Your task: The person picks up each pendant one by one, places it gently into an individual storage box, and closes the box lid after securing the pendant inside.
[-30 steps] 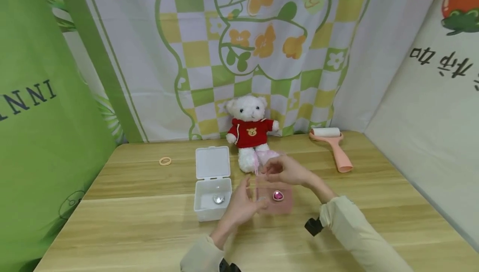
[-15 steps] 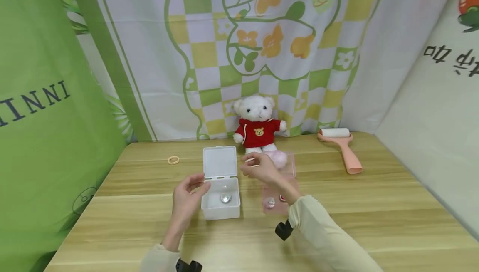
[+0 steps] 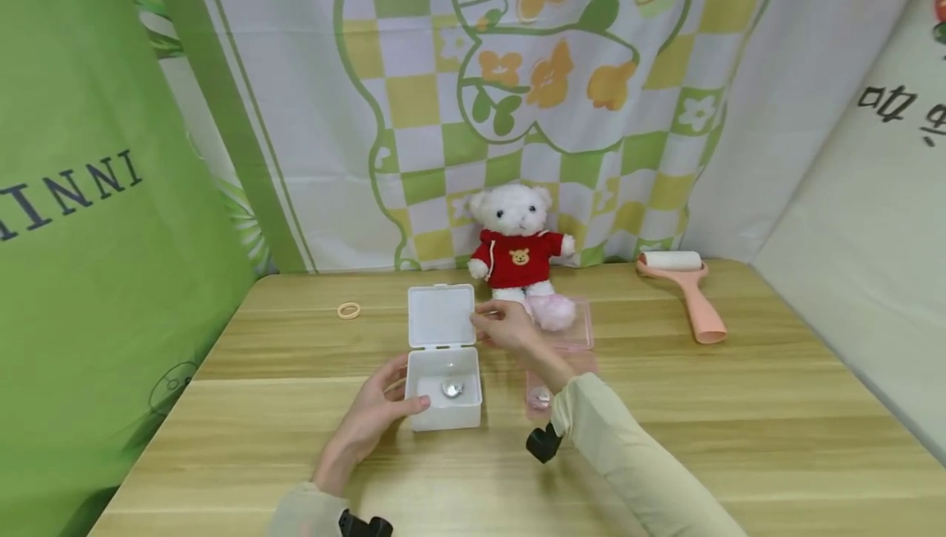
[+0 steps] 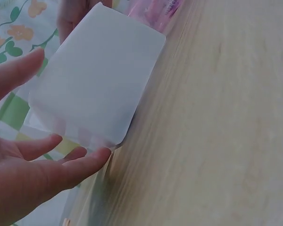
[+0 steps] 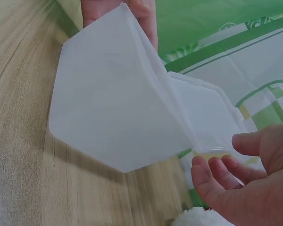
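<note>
In the head view a white plastic box (image 3: 445, 415) stands with its lid (image 3: 441, 317) tipped back. A clear faceted gem (image 3: 452, 387) lies inside. My left hand (image 3: 373, 410) holds the box at its left side, thumb over the front rim and fingers along the side. My right hand (image 3: 506, 328) is at the lid's right edge with nothing held. In the right wrist view, the right hand's (image 5: 259, 174) thumb and fingers are apart beside the lid (image 5: 203, 110); whether they touch it I cannot tell.
Right of the white box lies an open pink box (image 3: 580, 363) with a clear piece (image 3: 539, 397) in it, partly behind my right forearm. Behind stand a teddy bear (image 3: 519, 258) and a pink fluffy ball (image 3: 553, 312). A lint roller (image 3: 687, 291) and a yellowish ring (image 3: 349, 310) lie farther out.
Both hands have moved left from the pink box to the white box. My left hand has taken hold of the box's left side; my right hand has come to the lid's edge.
</note>
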Tool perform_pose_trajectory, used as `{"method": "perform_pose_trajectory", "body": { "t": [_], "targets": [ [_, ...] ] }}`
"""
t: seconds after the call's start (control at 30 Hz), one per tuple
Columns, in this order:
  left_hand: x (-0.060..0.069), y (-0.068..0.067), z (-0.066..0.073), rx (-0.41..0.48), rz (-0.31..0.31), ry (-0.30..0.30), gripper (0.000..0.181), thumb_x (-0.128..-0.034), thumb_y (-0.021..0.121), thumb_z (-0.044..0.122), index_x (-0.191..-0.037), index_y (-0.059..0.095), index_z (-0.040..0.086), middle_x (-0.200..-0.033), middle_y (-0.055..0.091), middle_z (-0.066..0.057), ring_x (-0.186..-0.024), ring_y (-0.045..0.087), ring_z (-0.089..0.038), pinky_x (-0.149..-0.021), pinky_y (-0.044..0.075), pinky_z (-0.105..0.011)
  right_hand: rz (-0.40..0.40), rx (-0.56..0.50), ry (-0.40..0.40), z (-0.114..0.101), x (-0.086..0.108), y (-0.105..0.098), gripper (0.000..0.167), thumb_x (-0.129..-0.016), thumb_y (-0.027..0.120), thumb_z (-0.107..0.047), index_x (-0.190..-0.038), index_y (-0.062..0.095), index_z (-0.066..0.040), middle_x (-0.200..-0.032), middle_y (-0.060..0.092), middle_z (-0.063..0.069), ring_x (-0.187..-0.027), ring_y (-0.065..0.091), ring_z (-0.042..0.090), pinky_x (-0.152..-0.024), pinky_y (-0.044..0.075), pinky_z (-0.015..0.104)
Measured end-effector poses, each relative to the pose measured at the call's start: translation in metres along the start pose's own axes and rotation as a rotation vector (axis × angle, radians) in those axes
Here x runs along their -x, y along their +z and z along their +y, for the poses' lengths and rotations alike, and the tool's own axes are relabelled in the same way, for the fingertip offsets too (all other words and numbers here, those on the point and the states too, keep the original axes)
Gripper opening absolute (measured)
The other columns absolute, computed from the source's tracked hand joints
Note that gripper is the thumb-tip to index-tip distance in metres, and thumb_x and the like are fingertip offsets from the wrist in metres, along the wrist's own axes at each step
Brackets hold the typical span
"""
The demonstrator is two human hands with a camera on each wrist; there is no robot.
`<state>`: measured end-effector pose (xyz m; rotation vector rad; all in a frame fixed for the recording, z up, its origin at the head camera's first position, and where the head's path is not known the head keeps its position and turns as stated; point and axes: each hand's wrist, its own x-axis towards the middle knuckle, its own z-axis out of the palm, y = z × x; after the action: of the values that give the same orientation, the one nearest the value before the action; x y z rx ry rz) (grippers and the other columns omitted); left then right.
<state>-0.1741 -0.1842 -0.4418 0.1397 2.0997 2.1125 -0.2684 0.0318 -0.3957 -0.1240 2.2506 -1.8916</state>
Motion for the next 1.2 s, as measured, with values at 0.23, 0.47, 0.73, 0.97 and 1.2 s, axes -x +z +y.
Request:
{"method": "perform_pose_trajectory", "body": {
  "t": [0.23, 0.47, 0.73, 0.97, 1.2],
  "targets": [
    [-0.003, 0.004, 0.000, 0.004, -0.007, -0.005, 0.076, -0.0765, 0.073, -0.002, -0.143, 0.036, -0.003, -0.143, 0.035, -0.030, -0.123, 0.044, -0.045, -0.094, 0.048, -0.044, 0.020, -0.049, 0.013, -0.001, -0.001, 0.000, 0.022, -0.093, 0.058, -0.003, -0.110, 0.058, 0.010, -0.082, 0.058, 0.008, -0.070, 0.056, 0.021, -0.076, 0.056, 0.041],
    [-0.004, 0.004, 0.001, 0.002, -0.029, 0.001, 0.076, -0.0774, 0.073, -0.002, -0.143, 0.035, -0.003, -0.144, 0.034, -0.030, -0.124, 0.044, -0.047, -0.094, 0.048, -0.043, 0.017, -0.047, -0.014, -0.002, 0.002, -0.003, 0.018, -0.092, 0.060, -0.002, -0.106, 0.059, 0.009, -0.080, 0.059, 0.008, -0.072, 0.058, 0.022, -0.075, 0.056, 0.041],
    [-0.002, 0.003, 0.003, -0.019, 0.006, 0.012, 0.074, -0.0795, 0.073, -0.001, -0.143, 0.035, -0.004, -0.142, 0.037, -0.030, -0.123, 0.045, -0.048, -0.092, 0.049, -0.042, 0.005, 0.052, -0.162, -0.002, 0.027, -0.006, 0.024, -0.094, 0.059, -0.006, -0.115, 0.064, 0.005, -0.106, 0.067, 0.018, -0.094, 0.063, 0.031, -0.079, 0.055, 0.040],
    [-0.002, 0.000, 0.003, -0.058, 0.100, 0.024, 0.066, -0.0815, 0.073, 0.001, -0.139, 0.042, -0.004, -0.135, 0.044, -0.030, -0.118, 0.050, -0.046, -0.091, 0.051, -0.041, -0.099, -0.010, -0.137, 0.008, 0.060, -0.002, 0.050, -0.104, 0.040, -0.033, -0.141, 0.045, 0.000, -0.142, 0.046, 0.019, -0.119, 0.051, 0.042, -0.098, 0.043, 0.051],
    [-0.004, -0.003, 0.000, 0.059, 0.127, -0.001, 0.053, -0.0996, 0.052, 0.019, -0.144, 0.033, -0.002, -0.138, 0.040, -0.029, -0.122, 0.048, -0.043, -0.094, 0.048, -0.041, -0.111, -0.082, -0.095, 0.018, 0.080, 0.015, 0.057, -0.103, 0.035, -0.043, -0.150, 0.030, -0.011, -0.147, 0.034, 0.027, -0.119, 0.046, 0.051, -0.088, 0.048, 0.055]
  ]
}}
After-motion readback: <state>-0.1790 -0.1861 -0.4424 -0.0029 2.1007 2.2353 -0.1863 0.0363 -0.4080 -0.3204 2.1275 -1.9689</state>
